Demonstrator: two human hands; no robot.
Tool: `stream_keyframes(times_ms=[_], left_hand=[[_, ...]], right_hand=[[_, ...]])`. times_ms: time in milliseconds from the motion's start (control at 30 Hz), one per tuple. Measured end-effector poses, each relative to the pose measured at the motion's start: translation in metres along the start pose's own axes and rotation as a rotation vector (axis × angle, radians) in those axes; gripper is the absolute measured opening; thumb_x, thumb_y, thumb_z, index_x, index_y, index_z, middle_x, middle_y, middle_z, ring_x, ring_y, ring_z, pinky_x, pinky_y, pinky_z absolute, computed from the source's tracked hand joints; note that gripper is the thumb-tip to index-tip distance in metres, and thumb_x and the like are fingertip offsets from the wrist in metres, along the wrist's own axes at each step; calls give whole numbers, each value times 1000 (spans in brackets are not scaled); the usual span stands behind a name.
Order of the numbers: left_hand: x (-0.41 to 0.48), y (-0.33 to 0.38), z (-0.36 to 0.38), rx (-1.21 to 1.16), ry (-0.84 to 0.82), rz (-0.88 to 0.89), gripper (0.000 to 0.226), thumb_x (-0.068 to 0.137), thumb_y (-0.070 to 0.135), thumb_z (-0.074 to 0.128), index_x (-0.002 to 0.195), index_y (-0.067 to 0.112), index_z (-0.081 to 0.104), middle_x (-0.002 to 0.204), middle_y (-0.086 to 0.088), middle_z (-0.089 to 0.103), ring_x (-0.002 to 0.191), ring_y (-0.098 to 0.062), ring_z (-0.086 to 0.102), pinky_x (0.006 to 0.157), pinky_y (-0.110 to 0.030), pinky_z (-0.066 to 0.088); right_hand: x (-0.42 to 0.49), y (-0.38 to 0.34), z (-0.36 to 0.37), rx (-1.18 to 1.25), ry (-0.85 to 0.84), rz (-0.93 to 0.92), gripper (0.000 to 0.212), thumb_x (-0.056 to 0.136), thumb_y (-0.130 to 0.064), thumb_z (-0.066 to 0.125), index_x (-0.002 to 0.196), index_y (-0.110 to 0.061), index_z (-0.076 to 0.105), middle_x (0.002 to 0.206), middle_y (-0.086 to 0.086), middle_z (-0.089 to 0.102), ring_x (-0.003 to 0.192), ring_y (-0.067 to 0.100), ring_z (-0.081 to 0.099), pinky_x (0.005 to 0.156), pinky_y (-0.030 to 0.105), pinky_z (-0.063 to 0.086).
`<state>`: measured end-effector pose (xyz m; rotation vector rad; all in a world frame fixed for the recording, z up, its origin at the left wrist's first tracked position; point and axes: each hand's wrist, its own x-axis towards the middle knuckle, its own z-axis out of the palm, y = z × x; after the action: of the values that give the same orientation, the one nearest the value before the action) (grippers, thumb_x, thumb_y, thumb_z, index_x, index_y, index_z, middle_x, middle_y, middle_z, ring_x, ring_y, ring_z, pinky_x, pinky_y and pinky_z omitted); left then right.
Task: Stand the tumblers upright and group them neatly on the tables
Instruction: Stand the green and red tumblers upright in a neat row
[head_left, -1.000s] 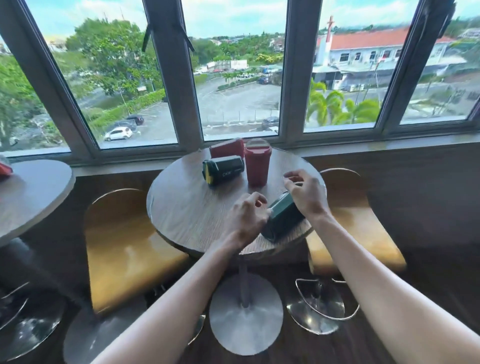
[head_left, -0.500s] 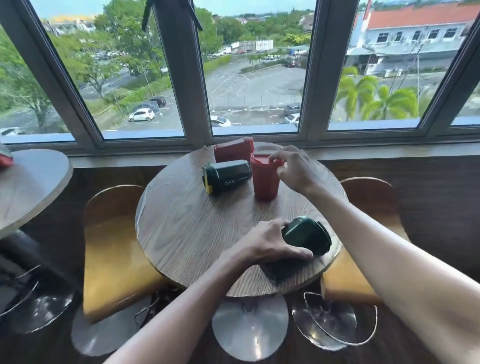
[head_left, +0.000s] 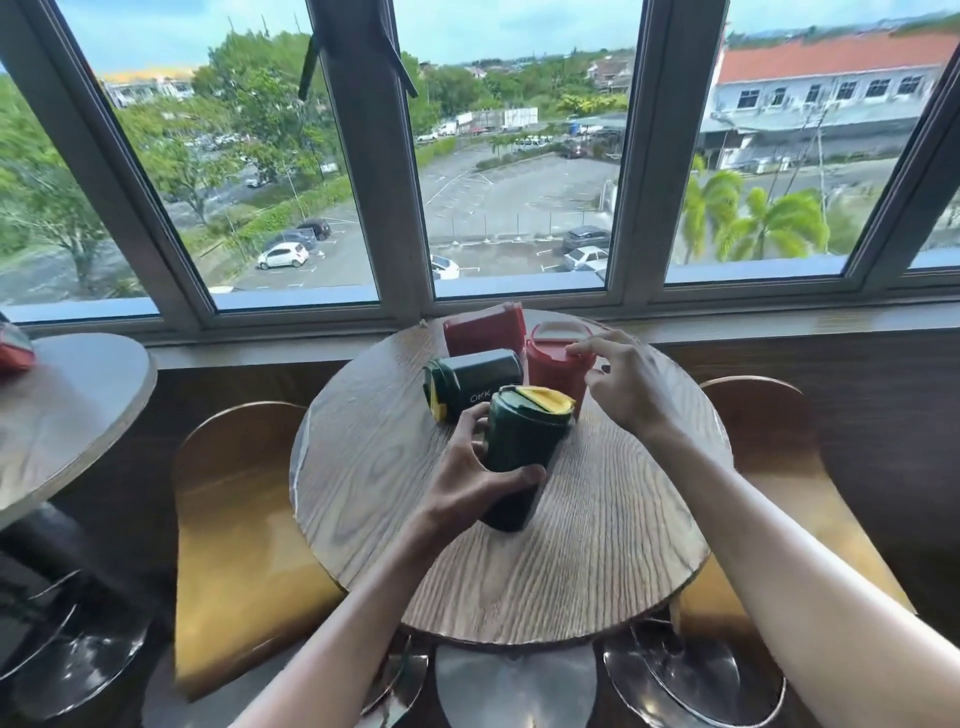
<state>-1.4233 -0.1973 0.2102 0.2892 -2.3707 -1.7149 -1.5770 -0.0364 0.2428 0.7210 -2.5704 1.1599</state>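
left fingers (head_left: 467, 436) wrap the green tumbler (head_left: 519, 452); right fingers (head_left: 587, 345) spread beside the red tumbler (head_left: 553, 366).

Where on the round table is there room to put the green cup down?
The near half of the round table is bare, in front of the green tumbler in the left hand. The left edge is bare too. The window side is crowded: lying green tumbler, lying red tumbler, upright red tumbler, right hand.
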Motion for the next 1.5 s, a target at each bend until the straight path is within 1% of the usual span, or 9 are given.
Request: stream_keyframes(times_ms=[133, 433, 600, 767, 900, 1033, 1167, 1333, 1500], left_hand=[[11, -9, -10, -88, 55, 40, 81, 68, -7, 84, 130, 17, 40, 113, 6, 62, 92, 8, 65, 73, -11, 53], [8, -27, -5, -117, 54, 70, 76, 75, -20, 71, 131, 16, 35, 115, 1, 56, 89, 14, 65, 71, -11, 54], [7, -30, 14, 63, 265, 49, 95, 58, 27, 95, 130, 27, 33, 116, 6, 37, 111, -9, 44, 90, -22, 43], [14, -43, 10, -63, 220, 97, 90, 60, 18, 88, 127, 32, 29, 125, -2, 49, 111, -15, 57, 79, -18, 53], [20, -58, -5, -56, 127, 37, 87, 63, 28, 86, 130, 37, 31, 133, -6, 54, 123, -23, 57, 99, -45, 52], [17, -61, 8, 18, 179, 47, 89, 61, 29, 93, 124, 32, 31, 121, 5, 50, 108, 3, 56, 83, -12, 49], [17, -61, 13, 37, 257, 46, 85, 55, 33, 91, 120, 37, 34, 117, 2, 56, 104, -15, 62, 79, -39, 58], [19, -63, 6, 41, 178, 108, 83, 67, 15, 81, 129, 35, 30, 120, -8, 57, 105, -22, 64, 82, -41, 61], [22, -59, 12, 50, 264, 48, 89, 54, 38, 92, 125, 30, 40, 117, 1, 62, 102, -12, 66, 80, -24, 59]], right_hand=[[-3, 0, 9, 31, 76, 13, 44, 80, 7, 56, 110, -18, 76, 119, 2, 68, 120, 23, 56, 102, 34, 45], [-11, -1, 22, 72, 159, 24, 45, 80, 9, 54, 114, -15, 74, 123, 1, 65, 117, 24, 51, 99, 44, 48], [-16, -3, 28, 103, 105, 48, 52, 79, 5, 57, 127, -15, 67, 141, -2, 56, 117, 13, 43, 105, 34, 38], [-16, -4, 29, 96, 101, 59, 52, 79, 6, 58, 126, -14, 65, 141, -2, 54, 117, 9, 41, 94, -3, 12], [-11, -2, 24, 164, 39, 93, 44, 84, 1, 57, 124, -14, 67, 140, -2, 53, 130, 20, 45, 106, 19, 25], [-2, -7, 16, 224, 64, 122, 22, 95, -14, 60, 112, -10, 73, 131, 2, 56, 124, 16, 48, 102, 21, 31], [14, -12, 11, 260, 98, 203, 18, 91, -20, 67, 107, -11, 66, 119, 6, 50, 107, 19, 55, 84, 14, 40], [42, -10, 0, 424, -134, 447, 53, 85, -18, 73, 133, -17, 51, 124, 5, 57, 112, 23, 57, 93, 34, 45], [49, -7, -4, 527, -269, 523, 38, 85, -12, 71, 122, -14, 63, 108, 4, 70, 97, 17, 63, 87, 32, 50]])
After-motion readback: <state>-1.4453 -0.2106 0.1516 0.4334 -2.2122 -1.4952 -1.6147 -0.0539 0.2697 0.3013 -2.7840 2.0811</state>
